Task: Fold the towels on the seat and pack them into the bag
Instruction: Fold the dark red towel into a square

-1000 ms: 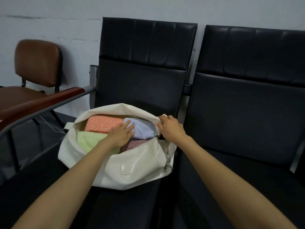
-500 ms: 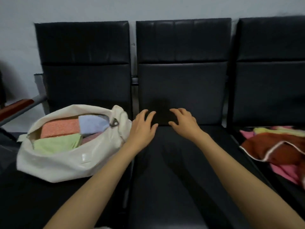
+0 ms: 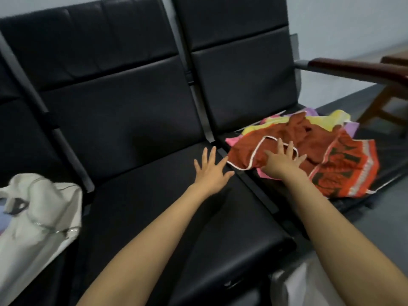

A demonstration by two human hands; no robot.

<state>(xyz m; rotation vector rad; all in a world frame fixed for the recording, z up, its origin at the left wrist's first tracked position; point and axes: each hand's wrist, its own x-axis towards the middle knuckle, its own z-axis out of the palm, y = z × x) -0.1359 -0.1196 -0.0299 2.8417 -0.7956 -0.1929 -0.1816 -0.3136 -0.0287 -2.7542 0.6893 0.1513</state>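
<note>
A heap of unfolded towels lies on the right-hand black seat [image 3: 375, 173]: a rust-red towel with white piping [image 3: 313, 140] on top, a yellow one [image 3: 331, 118] and pink ones beneath. My right hand [image 3: 283, 160] rests on the red towel's near edge, fingers spread. Spread flat and holding nothing, my left hand [image 3: 210, 170] is over the middle seat [image 3: 154, 206], just left of the heap. The white bag [image 3: 42, 213] sits at the far left edge, partly out of frame; its contents are barely visible.
A red-brown armrest [image 3: 357, 69] ends the bench at the right, with a wooden chair leg [image 3: 384, 100] behind it. Grey floor lies to the right. Something pale and blurred [image 3: 304, 286] shows at the bottom edge.
Both hands left the bag and moved right across the middle seat. The view swung right; the towel heap is now in reach and my right hand has landed on the red towel.
</note>
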